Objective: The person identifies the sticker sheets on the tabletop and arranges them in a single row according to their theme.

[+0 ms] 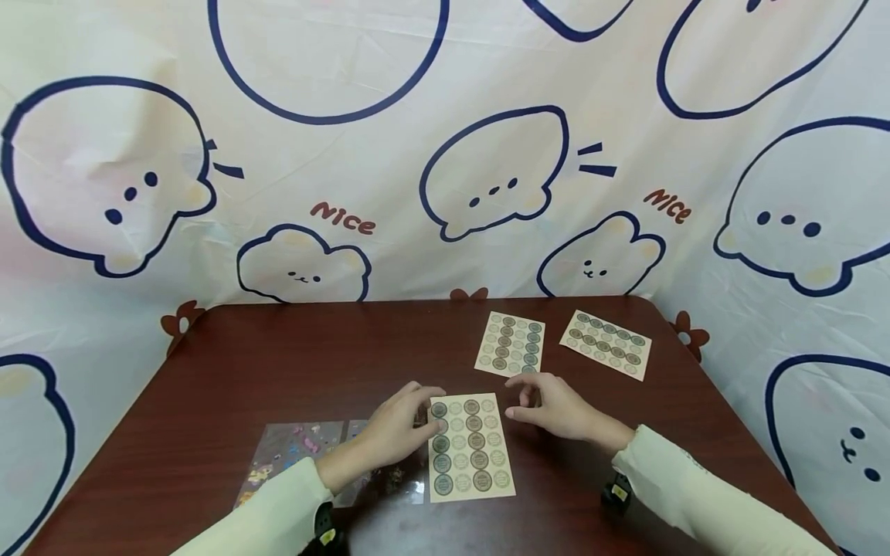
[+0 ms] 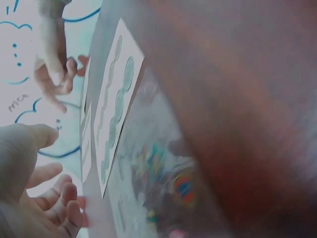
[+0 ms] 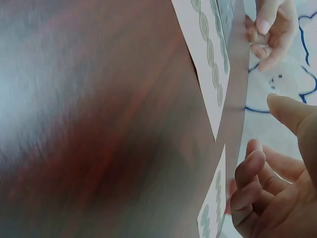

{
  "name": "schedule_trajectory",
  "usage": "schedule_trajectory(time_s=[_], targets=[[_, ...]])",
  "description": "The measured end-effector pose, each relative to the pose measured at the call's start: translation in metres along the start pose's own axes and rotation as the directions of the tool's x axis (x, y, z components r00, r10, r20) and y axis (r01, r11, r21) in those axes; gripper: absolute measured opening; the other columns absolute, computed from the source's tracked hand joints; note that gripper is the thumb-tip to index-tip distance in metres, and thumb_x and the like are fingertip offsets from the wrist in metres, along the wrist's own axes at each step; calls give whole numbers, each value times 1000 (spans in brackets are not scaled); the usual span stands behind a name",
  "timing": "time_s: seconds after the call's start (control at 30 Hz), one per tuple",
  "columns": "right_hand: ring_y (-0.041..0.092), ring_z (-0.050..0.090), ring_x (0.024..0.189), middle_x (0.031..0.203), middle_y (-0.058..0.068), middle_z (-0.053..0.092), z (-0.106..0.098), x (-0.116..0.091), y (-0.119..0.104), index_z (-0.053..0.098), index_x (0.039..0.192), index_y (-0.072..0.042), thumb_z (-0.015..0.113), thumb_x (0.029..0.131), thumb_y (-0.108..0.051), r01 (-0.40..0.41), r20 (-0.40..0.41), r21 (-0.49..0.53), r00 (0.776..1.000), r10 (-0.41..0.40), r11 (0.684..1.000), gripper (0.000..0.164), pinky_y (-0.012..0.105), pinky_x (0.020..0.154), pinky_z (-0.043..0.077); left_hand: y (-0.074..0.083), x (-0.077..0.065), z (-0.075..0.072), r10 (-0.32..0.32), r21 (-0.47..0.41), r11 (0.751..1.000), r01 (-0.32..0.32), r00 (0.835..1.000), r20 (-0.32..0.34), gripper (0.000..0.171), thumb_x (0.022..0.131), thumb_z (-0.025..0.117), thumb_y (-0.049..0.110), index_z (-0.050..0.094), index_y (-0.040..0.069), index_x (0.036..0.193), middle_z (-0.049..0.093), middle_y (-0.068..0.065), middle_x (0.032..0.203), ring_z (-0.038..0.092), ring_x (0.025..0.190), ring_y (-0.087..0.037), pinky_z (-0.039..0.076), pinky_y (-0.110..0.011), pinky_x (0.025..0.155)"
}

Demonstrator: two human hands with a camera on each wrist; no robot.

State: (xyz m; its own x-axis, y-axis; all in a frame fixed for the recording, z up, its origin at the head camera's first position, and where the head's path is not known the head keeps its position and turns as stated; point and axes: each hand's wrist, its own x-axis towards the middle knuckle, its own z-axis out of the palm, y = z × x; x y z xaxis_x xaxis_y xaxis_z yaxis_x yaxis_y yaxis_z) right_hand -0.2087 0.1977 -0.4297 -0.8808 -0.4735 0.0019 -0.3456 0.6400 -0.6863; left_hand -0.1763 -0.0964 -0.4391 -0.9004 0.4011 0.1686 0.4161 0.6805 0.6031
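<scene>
A cream sheet of round stickers (image 1: 464, 455), printed in columns of green, brown and pale circles, lies flat on the table in front of the person. At its upper left is the left hand (image 1: 398, 425), thumb and fingers apart and loosely bent. The left wrist view shows that hand (image 2: 37, 181) holding nothing, a gap between it and the sheet (image 2: 115, 106). Past the sheet's upper right, the right hand (image 1: 556, 405) hovers with relaxed, bent fingers. Its grasp is also bare in the right wrist view, where the hand (image 3: 277, 183) stands off from the paper (image 3: 210, 59).
Clear plastic sheets with small colourful stickers (image 1: 295, 452) lie at the left, partly under the left forearm. Two more cream sticker sheets, one upright (image 1: 511, 344) and one slanted (image 1: 606, 344), are at the back right of the brown table (image 1: 313, 347). A cartoon-printed cloth (image 1: 389, 262) hangs behind.
</scene>
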Motion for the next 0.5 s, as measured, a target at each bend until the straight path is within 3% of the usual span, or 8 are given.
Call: schedule_trajectory(time_s=[0.23,0.5], targets=[[10,52,59,78,2,60,-14,6,19,63,126,5,76,90,-20,-20,-55,29,998,21,999,45,24,55,45,-9,22,-9,-41,-34,999,41,999,-4,42,93,72,20,64,10,133,63,-7,106,55,78,-15,43,-25,66],[12,55,61,80,4,63,-24,19,36,63,128,4,75,90,-20,-67,-87,37,994,70,997,46,25,56,47,-18,47,-16,-40,-53,998,42,998,52,43,96,69,18,61,8,137,63,-15,113,54,82,-19,44,-32,70]])
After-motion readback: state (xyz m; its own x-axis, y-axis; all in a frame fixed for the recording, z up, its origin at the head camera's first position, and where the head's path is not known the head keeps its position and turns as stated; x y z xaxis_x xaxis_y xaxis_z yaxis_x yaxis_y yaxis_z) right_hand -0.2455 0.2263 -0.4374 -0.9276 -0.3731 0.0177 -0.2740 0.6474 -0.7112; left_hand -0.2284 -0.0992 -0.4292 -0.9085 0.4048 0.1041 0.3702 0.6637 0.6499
